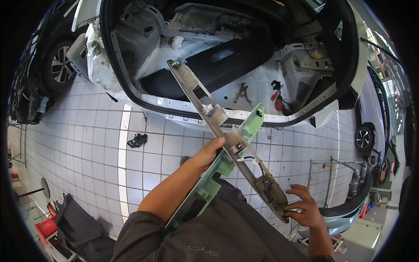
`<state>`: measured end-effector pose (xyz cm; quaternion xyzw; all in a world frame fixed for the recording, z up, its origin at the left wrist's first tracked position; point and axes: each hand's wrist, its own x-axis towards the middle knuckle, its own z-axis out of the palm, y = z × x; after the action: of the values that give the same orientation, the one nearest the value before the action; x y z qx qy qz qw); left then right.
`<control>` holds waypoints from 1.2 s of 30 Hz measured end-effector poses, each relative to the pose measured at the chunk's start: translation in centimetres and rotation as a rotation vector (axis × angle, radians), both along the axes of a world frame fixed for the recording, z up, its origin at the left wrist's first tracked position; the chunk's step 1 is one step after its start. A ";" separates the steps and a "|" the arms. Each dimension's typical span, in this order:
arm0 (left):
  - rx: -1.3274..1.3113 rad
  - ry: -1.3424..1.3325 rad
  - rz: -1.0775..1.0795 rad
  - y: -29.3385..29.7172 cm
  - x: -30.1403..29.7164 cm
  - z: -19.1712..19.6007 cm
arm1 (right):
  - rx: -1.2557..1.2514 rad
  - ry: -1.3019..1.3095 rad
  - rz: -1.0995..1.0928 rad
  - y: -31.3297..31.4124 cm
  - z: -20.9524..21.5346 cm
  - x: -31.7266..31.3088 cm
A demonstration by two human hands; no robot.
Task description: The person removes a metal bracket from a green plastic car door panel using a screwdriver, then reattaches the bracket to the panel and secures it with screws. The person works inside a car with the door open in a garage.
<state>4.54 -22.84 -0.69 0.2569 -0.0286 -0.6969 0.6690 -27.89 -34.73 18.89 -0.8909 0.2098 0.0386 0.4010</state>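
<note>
My left hand (210, 153) grips a long grey-beige trim strip (216, 115) near its middle, where it crosses a pale green trim strip (208, 191). The grey strip shows its inner side, with cut-outs and dirty, worn patches. A black wiring harness (263, 171) with white connectors runs along its lower half. At that strip's lower end, the thumb and a finger of my right hand (307, 208) pinch the edge, with the other fingers lifted. Lying underneath, the green strip slants from my chest toward the car's rear opening, and my left wrist partly covers it.
Ahead is a stripped car boot (257, 85) holding a dark panel (218, 65), locking pliers (242, 94) and a red-and-black tool (279, 104). A black part (137, 140) lies on the tiled floor. Cars flank both sides; a bumper (347, 214) rests on a stand at right.
</note>
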 end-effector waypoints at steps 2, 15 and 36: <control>-0.011 -0.037 -0.037 0.4 -0.4 -0.2 | 0.082 0.026 0.007 -0.1 -0.4 -0.6; -0.084 -0.345 -0.096 -1.1 -1.7 0.6 | -0.683 -0.111 0.289 -2.0 -4.1 14.3; 0.060 -0.441 -0.087 1.5 -1.1 0.0 | -0.993 -0.213 0.921 -0.8 -7.4 20.7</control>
<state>3.44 -21.30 -0.69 0.4213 -0.1645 -0.6527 0.6078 -7.18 -35.55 11.48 -0.9666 -0.2380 0.0167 -0.0938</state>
